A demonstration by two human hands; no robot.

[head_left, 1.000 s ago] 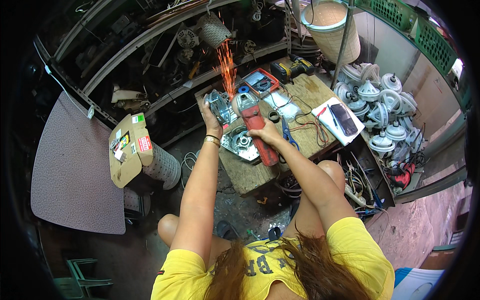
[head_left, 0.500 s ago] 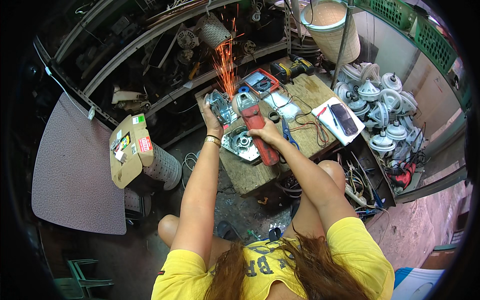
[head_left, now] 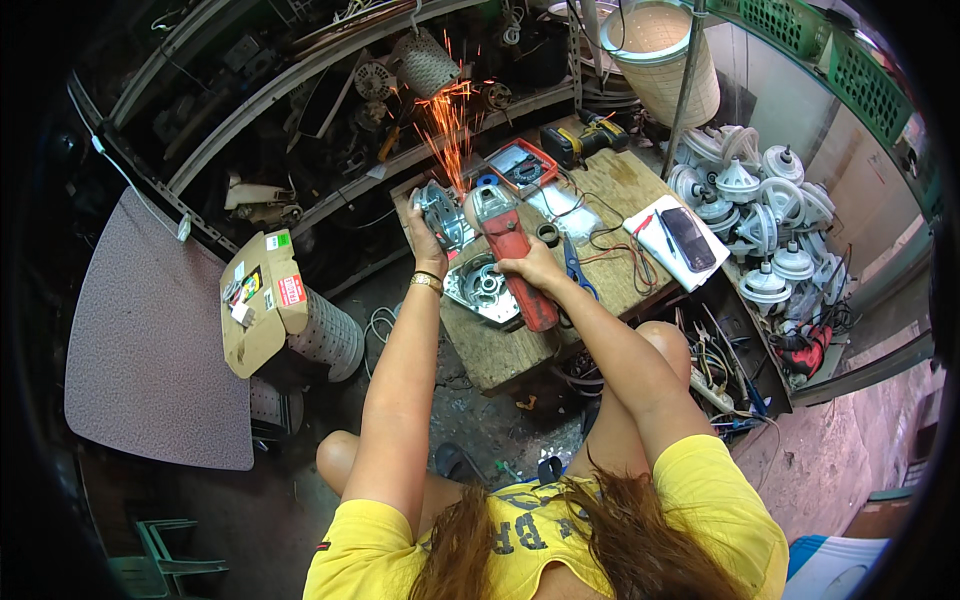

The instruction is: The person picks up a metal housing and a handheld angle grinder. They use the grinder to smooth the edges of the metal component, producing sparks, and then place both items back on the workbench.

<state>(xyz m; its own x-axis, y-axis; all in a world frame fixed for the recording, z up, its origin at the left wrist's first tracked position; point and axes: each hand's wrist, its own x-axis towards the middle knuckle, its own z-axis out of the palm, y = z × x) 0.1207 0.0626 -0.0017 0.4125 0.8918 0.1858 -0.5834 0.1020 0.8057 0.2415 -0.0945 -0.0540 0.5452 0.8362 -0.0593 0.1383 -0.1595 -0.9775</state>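
A brown cardboard box (head_left: 257,312) with red, green and white labels stands on the floor, off the bench's (head_left: 505,350) left edge.

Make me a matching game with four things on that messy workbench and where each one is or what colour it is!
Things:
1. angle grinder
2. round metal part
3. phone
4. cordless drill

Places and colours:
A. lying on a white pad at the bench's right edge
B. held in the left hand, sparks flying off it
C. red body, gripped by the right hand
D. yellow and black, at the bench's far end

Pairs: 1-C, 2-B, 3-A, 4-D
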